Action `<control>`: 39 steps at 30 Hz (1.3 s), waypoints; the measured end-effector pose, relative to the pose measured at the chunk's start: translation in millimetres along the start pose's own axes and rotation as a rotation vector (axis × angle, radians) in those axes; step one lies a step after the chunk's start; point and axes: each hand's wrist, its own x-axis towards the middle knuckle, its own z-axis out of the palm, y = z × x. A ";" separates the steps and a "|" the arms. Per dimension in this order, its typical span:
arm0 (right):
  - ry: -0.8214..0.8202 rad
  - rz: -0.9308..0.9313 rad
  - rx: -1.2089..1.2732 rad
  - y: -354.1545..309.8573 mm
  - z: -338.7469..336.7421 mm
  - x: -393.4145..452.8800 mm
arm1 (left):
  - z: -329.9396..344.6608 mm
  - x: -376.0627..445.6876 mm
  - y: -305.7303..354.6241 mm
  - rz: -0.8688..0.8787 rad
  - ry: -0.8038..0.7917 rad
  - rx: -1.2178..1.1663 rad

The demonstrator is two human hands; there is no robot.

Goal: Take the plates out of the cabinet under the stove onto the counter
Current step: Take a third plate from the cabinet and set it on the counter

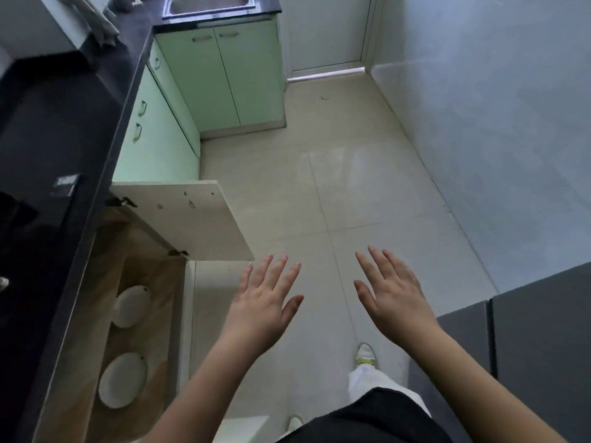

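Observation:
Two white plates lie on the wooden floor of the open cabinet at the lower left: the farther plate (132,306) and the nearer plate (122,379). The cabinet door (188,219) stands swung out over the floor. My left hand (262,302) hovers flat, fingers spread, just right of the cabinet opening and holds nothing. Farther right, my right hand (391,295) is also spread and empty above the tiled floor. The dark counter (64,129) runs along the left above the cabinet.
Pale green cabinets (224,75) with handles line the left and far side, under a steel sink (209,4). A white door (326,36) is at the back. A grey box-like unit (511,340) stands at the lower right. My feet and legs show below.

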 end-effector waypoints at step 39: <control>-0.303 -1.341 -0.207 -286.4 12.9 229.5 | 12.2 -93.7 -127.1 -1.191 0.171 -0.228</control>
